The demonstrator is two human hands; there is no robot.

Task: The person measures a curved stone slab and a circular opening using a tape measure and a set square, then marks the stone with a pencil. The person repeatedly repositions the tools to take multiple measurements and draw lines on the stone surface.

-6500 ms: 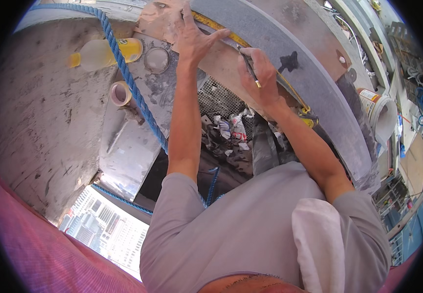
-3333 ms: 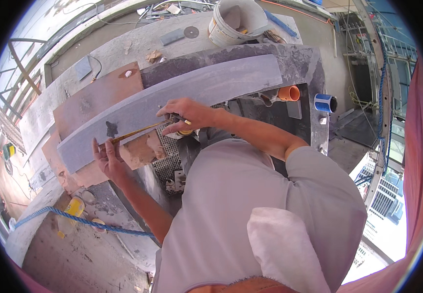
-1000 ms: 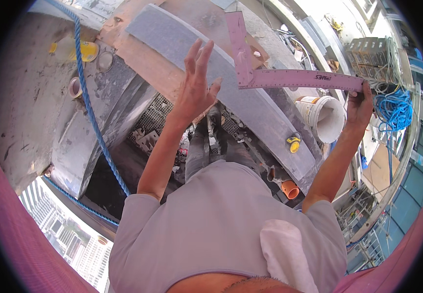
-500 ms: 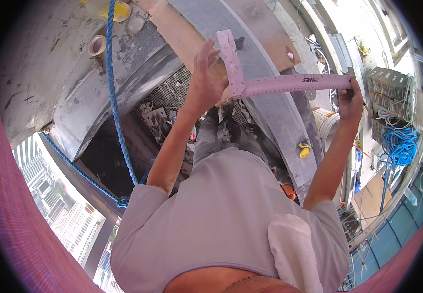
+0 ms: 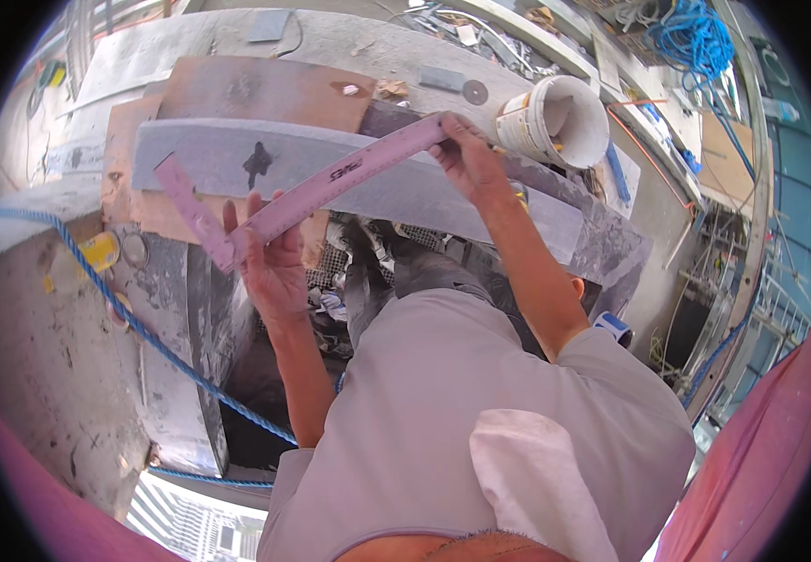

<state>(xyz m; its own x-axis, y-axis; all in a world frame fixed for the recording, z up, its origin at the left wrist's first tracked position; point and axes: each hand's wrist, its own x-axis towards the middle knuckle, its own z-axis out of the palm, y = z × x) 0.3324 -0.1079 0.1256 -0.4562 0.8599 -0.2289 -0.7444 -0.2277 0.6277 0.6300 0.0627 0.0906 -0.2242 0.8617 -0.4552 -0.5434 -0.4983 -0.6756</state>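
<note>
A pink-tinted carpenter's square (image 5: 358, 170) spans both of my hands at a slant, its long blade rising to the right. My left hand (image 5: 276, 270) grips it near the corner, thumb in front and fingertips showing behind the blade. From there the short arm points up and left. At the blade's far end, my right hand (image 5: 473, 161) pinches the tip between thumb and fingers. Below the square lies a long grey slab (image 5: 546, 217) with a dark blotch near its left end; the square appears held above it.
Brown boards (image 5: 265, 94) lie beyond the slab. A white bucket (image 5: 565, 117) stands at the right, near a dark round disc (image 5: 476, 92). Blue rope (image 5: 148, 332) crosses the left side, past a yellow container (image 5: 101, 253). More blue rope (image 5: 696, 42) is heaped at far right.
My view has turned toward the right, and the slab now runs crosswise. The square has tilted, and my left hand has closed around its corner; my right hand still holds the far end.
</note>
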